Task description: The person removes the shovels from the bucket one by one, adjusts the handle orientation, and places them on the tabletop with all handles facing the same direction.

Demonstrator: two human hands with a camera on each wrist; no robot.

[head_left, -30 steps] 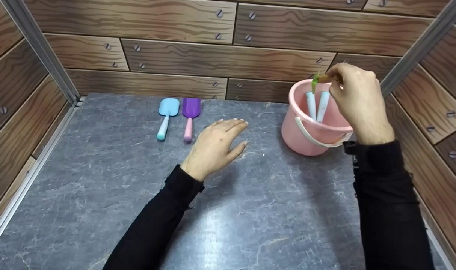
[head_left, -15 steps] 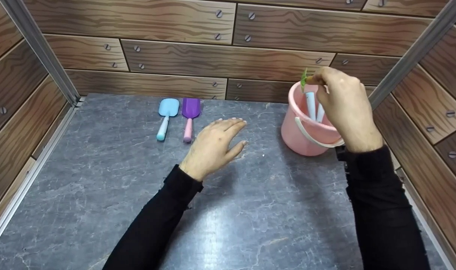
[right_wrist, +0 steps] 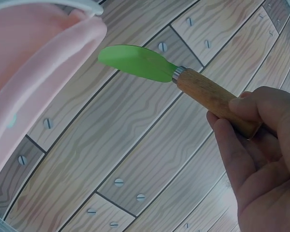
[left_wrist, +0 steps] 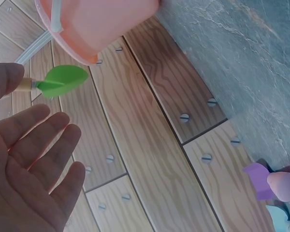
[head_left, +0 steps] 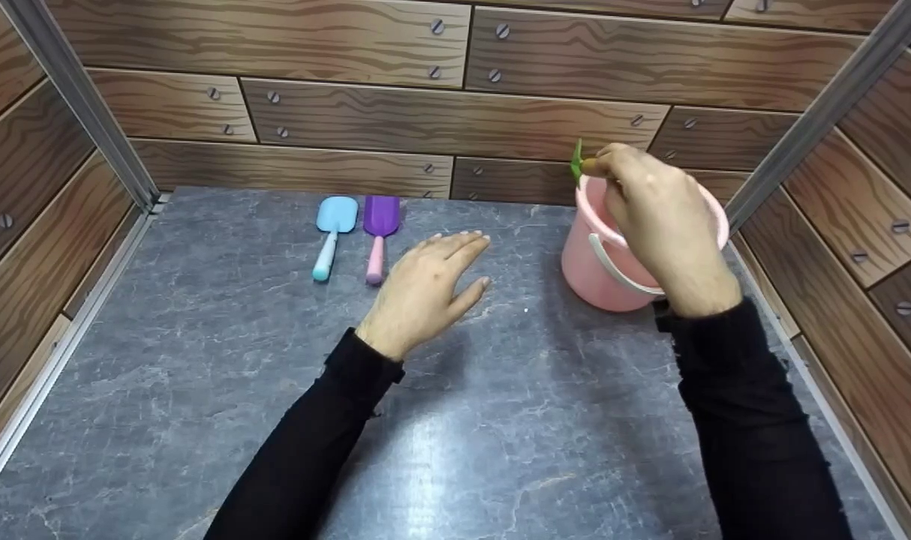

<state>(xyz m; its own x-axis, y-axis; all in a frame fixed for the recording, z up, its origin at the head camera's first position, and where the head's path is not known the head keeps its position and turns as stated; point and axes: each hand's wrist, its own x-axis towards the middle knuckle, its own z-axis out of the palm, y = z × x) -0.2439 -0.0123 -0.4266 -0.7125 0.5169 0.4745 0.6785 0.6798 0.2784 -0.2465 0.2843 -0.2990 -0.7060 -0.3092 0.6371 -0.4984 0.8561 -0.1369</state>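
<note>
My right hand [head_left: 669, 217] pinches the wooden handle of a small garden trowel [right_wrist: 212, 96] near its butt end. The trowel's green blade [right_wrist: 137, 63] is held level with the rim of a pink bucket [head_left: 605, 262], on the rim's left side in the head view. Most of the bucket's opening is hidden behind this hand. My left hand [head_left: 425, 292] is over the table with its fingers extended, holding nothing. Just beyond its fingers to the left lie a purple scoop with a pink handle [head_left: 381, 217] and a light blue scoop [head_left: 337, 216].
The bucket's white carrying handle [head_left: 613, 266] hangs down its front. A grey marbled tabletop [head_left: 200, 360] spreads below, enclosed by wood-patterned panels [head_left: 350, 112] at the back and sides. Metal frame posts [head_left: 88, 97] stand at the corners.
My right hand has moved left and slightly down with the trowel, from over the bucket to its left rim. The light blue handles inside the bucket are now covered. My left hand has barely moved.
</note>
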